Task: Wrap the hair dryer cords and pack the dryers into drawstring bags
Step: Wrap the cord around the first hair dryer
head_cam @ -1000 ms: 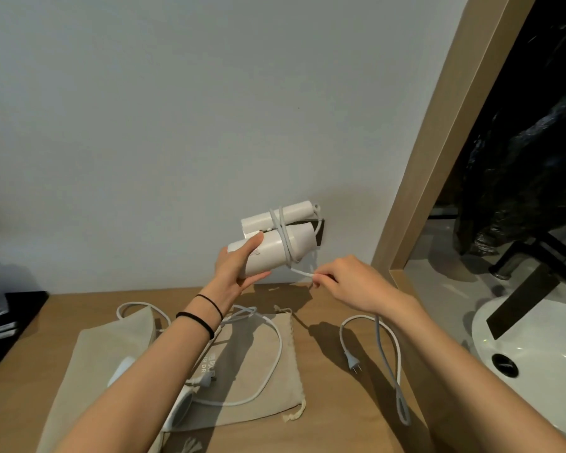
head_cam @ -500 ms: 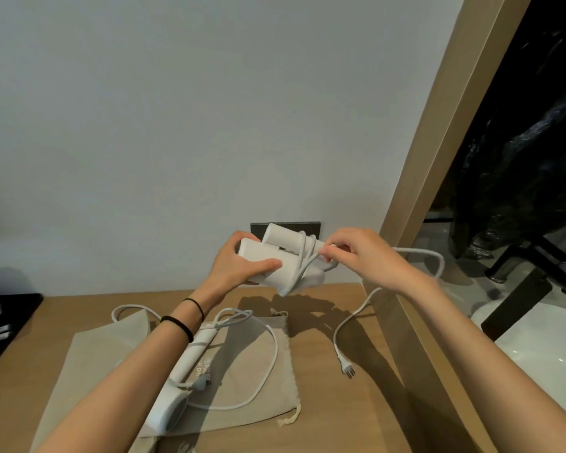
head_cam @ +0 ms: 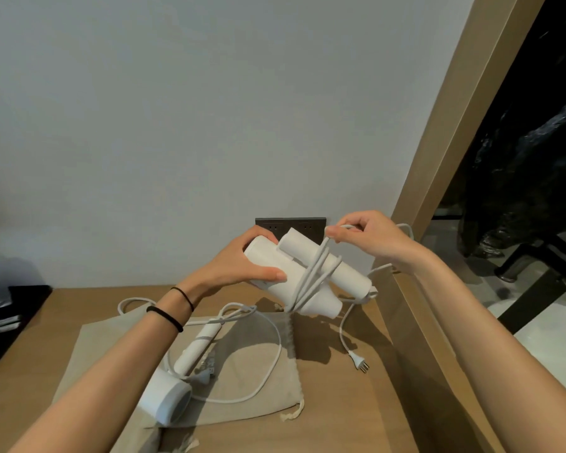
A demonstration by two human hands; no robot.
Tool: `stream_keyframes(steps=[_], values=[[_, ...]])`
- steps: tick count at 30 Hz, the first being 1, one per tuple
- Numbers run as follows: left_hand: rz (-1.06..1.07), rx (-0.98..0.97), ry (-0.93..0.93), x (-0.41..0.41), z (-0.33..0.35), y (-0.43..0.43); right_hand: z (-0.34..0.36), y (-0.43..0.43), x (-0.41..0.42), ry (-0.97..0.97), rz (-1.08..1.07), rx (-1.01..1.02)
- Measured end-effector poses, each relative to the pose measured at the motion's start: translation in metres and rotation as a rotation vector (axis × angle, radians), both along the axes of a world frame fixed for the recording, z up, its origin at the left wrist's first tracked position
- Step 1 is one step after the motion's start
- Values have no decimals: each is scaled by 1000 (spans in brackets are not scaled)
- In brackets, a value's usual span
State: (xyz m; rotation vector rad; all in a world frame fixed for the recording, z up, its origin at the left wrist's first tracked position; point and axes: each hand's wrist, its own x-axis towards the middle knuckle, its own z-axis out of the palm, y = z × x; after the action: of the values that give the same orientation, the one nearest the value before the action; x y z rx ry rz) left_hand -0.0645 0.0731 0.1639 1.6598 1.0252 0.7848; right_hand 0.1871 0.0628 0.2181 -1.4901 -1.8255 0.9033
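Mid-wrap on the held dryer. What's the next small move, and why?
Probably carry the right hand over and down behind the dryer for another turn: the left hand grips it steady, a few loops of cord cross it, and a loose tail runs down to the plug lying on the table.

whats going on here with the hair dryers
A person is partway through wrapping a cord around a folded white hair dryer. The left hand grips the dryer's body while the right hand pinches the cord just above it. Several loops are on; the plug lies loose on the wooden counter. A second dryer, cord unwrapped, lies on a beige drawstring bag.
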Motion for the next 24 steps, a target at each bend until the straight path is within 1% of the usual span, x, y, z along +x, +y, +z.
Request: stream_keyframes(steps=[2,5,10,12,13,15,17,20,22,24], values=[[-22,-30,-39,0,1,-2,-3,1,0,33,7,-19],[-19,-64,-89,0,0,-2,-6,0,-2,141,3,-43],[-28,-197,-232,2,-4,-3,-6,4,0,180,44,-70],[-31,-256,-319,4,-4,-4,-10,7,0,252,67,-109],[-23,-285,-382,6,-4,-3,-11,6,-2,325,43,-144],[11,-360,-538,10,-3,-2,-19,4,-7,377,-28,-134],[88,-440,-711,15,3,-3,-26,3,-13,324,-15,-79],[237,-568,-928,21,10,-2,-36,1,-25,183,-34,23],[295,-631,-1036,24,10,0,-44,-2,-37,84,-2,89],[326,-678,-1095,24,9,4,-54,-5,-43,-41,39,143]])
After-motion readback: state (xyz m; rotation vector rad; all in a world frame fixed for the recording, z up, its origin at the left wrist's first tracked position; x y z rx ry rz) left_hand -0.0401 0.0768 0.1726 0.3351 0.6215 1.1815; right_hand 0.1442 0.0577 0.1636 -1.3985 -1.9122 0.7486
